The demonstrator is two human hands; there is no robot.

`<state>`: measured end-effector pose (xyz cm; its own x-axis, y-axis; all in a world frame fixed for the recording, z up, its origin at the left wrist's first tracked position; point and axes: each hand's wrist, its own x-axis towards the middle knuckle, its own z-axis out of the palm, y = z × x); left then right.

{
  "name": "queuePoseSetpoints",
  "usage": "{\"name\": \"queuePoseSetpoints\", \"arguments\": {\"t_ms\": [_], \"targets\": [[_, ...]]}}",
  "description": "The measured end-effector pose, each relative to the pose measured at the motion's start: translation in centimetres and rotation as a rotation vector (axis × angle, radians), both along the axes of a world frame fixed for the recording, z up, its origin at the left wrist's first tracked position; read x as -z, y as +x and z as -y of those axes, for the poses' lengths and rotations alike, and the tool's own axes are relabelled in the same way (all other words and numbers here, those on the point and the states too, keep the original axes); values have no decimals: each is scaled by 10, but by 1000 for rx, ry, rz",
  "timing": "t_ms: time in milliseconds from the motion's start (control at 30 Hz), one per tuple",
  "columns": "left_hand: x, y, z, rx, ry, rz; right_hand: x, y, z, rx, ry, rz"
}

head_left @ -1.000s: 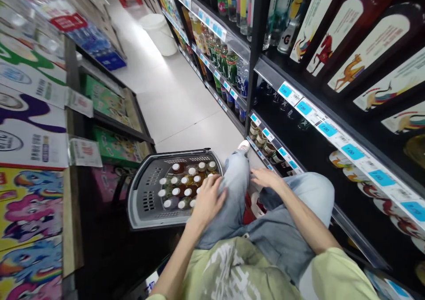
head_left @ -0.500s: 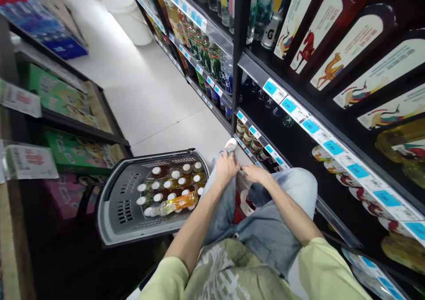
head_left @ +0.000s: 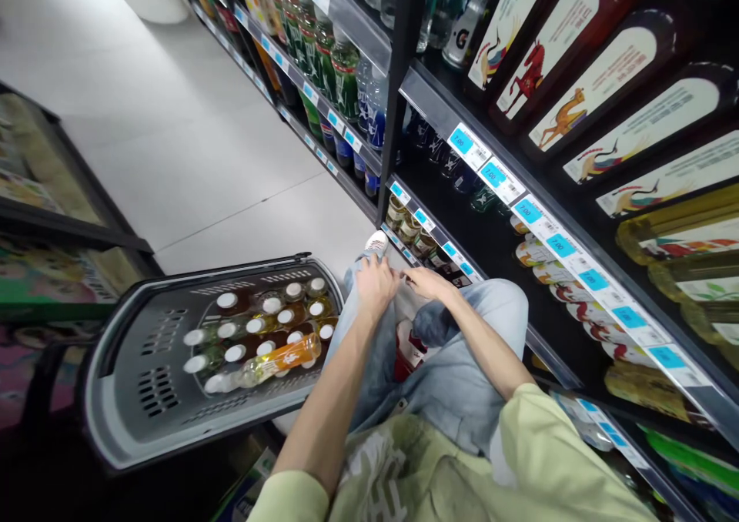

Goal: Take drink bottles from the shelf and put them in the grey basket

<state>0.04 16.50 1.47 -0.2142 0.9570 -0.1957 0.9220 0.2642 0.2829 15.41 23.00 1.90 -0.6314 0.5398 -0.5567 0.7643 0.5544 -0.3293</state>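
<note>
I am crouched in a shop aisle in light blue jeans (head_left: 456,383). My left hand (head_left: 375,283) lies on my left knee with its fingers curled over the denim. My right hand (head_left: 427,282) sits just to its right, fingers stretched out flat and almost touching the left hand, holding nothing. To the left of my knee a grey shopping basket (head_left: 115,337) stands on the floor. It holds several white-capped bottles (head_left: 259,326) upright and one amber bottle (head_left: 277,360) lying across them.
Black shelving with blue price tags (head_left: 528,210) runs along my right, holding large labelled bottles (head_left: 589,83), green bottles (head_left: 340,68) and small jars (head_left: 407,225). My white shoe (head_left: 376,241) points down the pale tiled aisle (head_left: 173,145). Something red (head_left: 407,353) shows under me. Another rack (head_left: 51,222) stands at left.
My left hand moved from beside the basket up onto my knee, and my right hand closed in on it. An amber bottle now lies across the others. The view swung right and down.
</note>
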Motion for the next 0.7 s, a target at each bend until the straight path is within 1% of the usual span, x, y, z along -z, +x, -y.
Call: {"name": "queuePoseSetpoints", "arguments": {"t_ms": [167,267,367,467,533,567,633,700], "targets": [[-5,-9,1,-5,2,9,22,7,-12,96,70,-402],[-5,-17,1,-14,8,26,28,13,-20,163,146,-574],[-6,-24,0,-28,-1,42,22,17,-29,260,217,-704],[-7,-30,0,-41,-15,40,7,26,-39,404,348,-818],[-6,-32,0,-47,-20,37,-6,40,-48,549,530,-904],[-6,-33,0,-48,-21,36,-13,50,-54,660,645,-936],[-5,-35,0,-50,-22,30,-23,76,-66,950,874,-911],[-4,-37,0,-47,-20,18,-30,108,-77,1285,1017,-815]]}}
